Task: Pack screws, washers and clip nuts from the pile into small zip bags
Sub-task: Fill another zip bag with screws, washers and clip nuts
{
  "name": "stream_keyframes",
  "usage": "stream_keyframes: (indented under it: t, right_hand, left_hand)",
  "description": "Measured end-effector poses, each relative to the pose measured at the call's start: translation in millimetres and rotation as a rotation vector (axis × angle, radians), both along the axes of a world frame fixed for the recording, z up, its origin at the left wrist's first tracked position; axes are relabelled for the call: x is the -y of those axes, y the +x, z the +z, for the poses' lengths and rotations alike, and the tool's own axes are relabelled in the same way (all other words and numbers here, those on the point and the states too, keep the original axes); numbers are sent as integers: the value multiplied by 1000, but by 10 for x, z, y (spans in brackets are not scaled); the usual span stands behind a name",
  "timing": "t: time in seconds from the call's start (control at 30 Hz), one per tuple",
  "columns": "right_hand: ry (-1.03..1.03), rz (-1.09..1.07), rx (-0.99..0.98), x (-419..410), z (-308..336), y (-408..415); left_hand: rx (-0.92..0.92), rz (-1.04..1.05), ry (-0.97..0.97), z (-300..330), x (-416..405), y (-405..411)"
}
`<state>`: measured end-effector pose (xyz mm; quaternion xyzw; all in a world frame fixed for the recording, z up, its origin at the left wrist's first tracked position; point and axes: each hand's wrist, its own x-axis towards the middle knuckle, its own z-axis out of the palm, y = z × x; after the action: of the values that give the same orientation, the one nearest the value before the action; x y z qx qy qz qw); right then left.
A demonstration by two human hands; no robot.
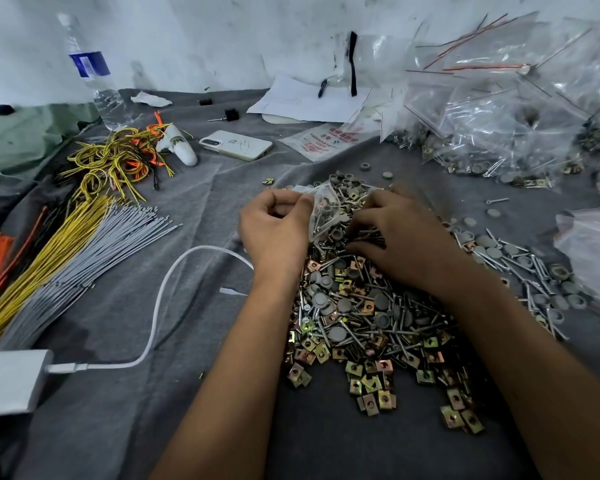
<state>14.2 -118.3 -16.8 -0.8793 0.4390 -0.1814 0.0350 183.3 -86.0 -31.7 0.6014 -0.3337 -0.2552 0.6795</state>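
Left hand pinches a small zip bag above the far end of the hardware pile — right hand, fingers curled, picks among screws; what it holds cannot be told.

Right hand fingertips buried in pile; item under grip not discernible. Left hand pinching small zip bag; bag contents partly masked by glare. Print on flat packet too small to read. Power bank cut off at left edge. Packed bags blurred, cropped at right edge.
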Motion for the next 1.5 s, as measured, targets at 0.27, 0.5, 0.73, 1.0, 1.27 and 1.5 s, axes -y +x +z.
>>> stream_keyframes:
  t: [0.27,0.5,0.73,1.0,1.27,1.5]
  right_hand:
    - [17,-7,-164,-7,17,45]
    - [-57,64,99,3,19,6]
    - [-197,149,472,-61,73,44]
    - [-119,57,575,-52,55,14]
    - [23,62,23,-1,21,-26]
    - [47,76,-197,-37,0,80]
  left_hand:
    - [13,1,-1,0,8,5]
    - [56,21,19,-12,18,-2]
    - [170,-43,-8,-15,-8,-40]
    - [93,-25,-18,-13,-3,-25]
    - [21,-6,-1,12,-2,-21]
    - [-3,-10,12,10,-8,-17]
